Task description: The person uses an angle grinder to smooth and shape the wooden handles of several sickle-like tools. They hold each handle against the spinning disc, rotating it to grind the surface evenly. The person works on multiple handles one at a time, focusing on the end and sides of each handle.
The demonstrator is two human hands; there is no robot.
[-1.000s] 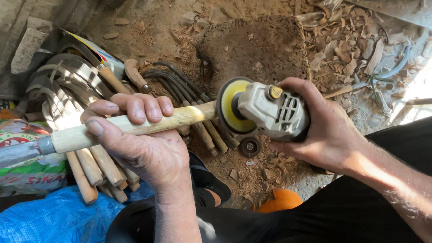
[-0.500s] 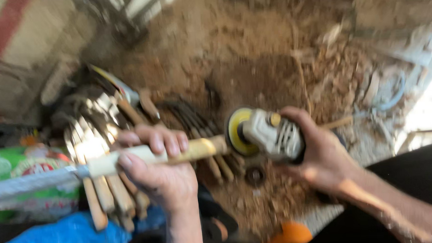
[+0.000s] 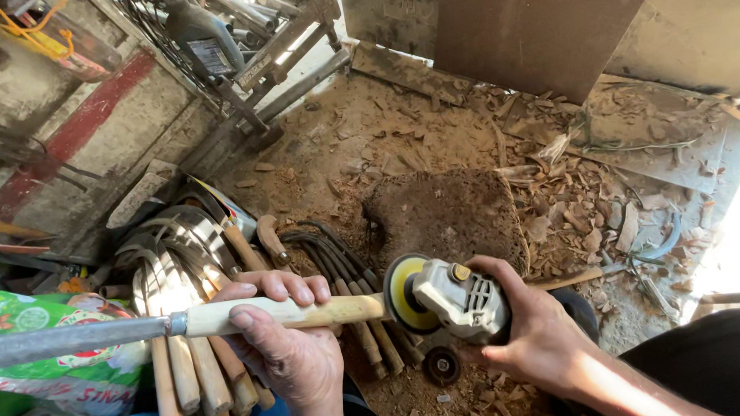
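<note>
My left hand [image 3: 280,341] is closed around the pale wooden handle [image 3: 308,312] of a long tool whose grey metal blade [image 3: 68,339] runs off to the left. An angle grinder [image 3: 453,300] with a yellow-backed disc [image 3: 404,294] sits in my right hand [image 3: 529,334]. The disc touches the end of the wooden handle.
Beneath my left hand lies a pile of curved sickles with wooden handles [image 3: 186,274]. A dark worn block [image 3: 445,213] sits on the dirt floor among wood shavings [image 3: 587,215]. A green printed sack [image 3: 52,363] lies at the left; metal frames [image 3: 238,47] stand behind.
The view has lifted, showing more of the floor and the wall behind. Both hands keep their grip and the disc stays at the handle's end.
</note>
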